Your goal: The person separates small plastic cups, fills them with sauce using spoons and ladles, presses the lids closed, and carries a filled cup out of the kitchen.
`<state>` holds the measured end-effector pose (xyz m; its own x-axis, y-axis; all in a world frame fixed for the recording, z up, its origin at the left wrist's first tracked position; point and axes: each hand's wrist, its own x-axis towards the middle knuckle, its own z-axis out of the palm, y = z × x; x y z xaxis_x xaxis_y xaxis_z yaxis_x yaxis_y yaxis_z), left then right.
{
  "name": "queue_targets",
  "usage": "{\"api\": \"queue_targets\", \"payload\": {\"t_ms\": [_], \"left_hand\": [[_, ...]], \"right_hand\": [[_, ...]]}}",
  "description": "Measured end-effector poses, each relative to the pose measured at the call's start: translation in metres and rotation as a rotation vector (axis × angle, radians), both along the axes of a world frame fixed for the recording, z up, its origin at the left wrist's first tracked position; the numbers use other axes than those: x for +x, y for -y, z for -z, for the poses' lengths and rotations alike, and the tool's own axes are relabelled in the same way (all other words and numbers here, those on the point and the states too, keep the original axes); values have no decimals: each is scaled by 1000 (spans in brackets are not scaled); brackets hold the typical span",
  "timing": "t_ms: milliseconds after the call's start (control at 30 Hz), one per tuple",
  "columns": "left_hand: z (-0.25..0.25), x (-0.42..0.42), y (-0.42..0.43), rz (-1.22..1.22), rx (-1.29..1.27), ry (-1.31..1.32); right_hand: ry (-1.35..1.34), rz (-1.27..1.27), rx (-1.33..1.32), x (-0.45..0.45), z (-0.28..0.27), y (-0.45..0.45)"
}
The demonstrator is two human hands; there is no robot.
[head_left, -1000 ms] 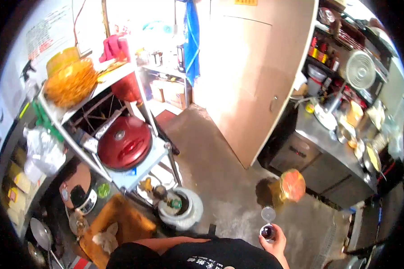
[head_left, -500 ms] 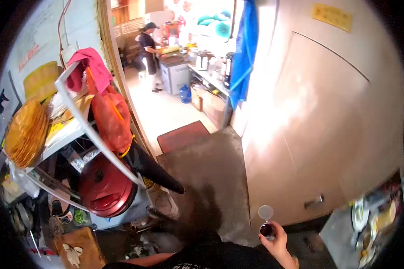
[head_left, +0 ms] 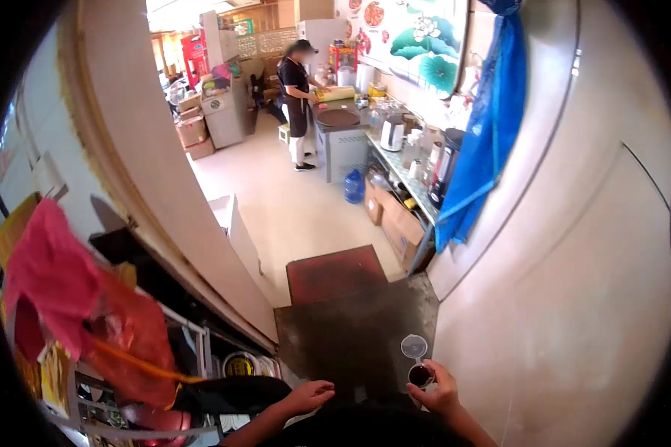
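Note:
My right hand is closed around a small sauce cup of dark liquid, held low in front of my body. Its clear hinged lid stands flipped open on the far side. My left hand hangs at the lower middle with fingers loosely stretched, holding nothing. Nearest to it is a black sleeve-like cloth hanging off the rack on the left.
A doorway with a dark floor slab and a red mat leads into a bright room. There, a person stands at a counter. A blue curtain hangs on the right; a pink cloth covers the rack at left.
My view has moved forward and turned toward the doorway. My left hand has come into sight. The cup stays in my right hand with its lid open.

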<state>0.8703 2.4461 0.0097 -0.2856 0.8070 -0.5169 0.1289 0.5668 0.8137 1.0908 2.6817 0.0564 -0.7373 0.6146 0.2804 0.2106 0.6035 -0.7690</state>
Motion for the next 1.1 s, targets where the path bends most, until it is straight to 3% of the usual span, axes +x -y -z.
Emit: {"api": "queue_targets", "payload": {"t_ms": [100,200,267,333,500,733,800,933,1100], "left_hand": [[2,-44,-68,-153,112,32],[51,-91,-111,-204,163,50],[46,-116,-138,-211,124,10],[33,-139,-162,-431,135,150],[17,-216,-212,-635,204,97],[60,-347,-227,-773,206,-31],[36,-391,-238,-827,196,-56],[13,-485,-252,-885,135,-190],[42,-564,-266,-977,127,-196]], "right_hand": [[3,-126,-36,-74,3,-69],[95,-289,-63,-147,3,-130],[65,-382,-71,-199,11,-170],[75,-444,-78,-247,4,-203],[120,-636,-4,-379,-4,-268],[101,-756,-9,-552,23,-303],[160,-714,-108,-597,7,-302],[140,-815,-54,-698,13,-320],[69,-912,-51,-815,48,-343]]}}
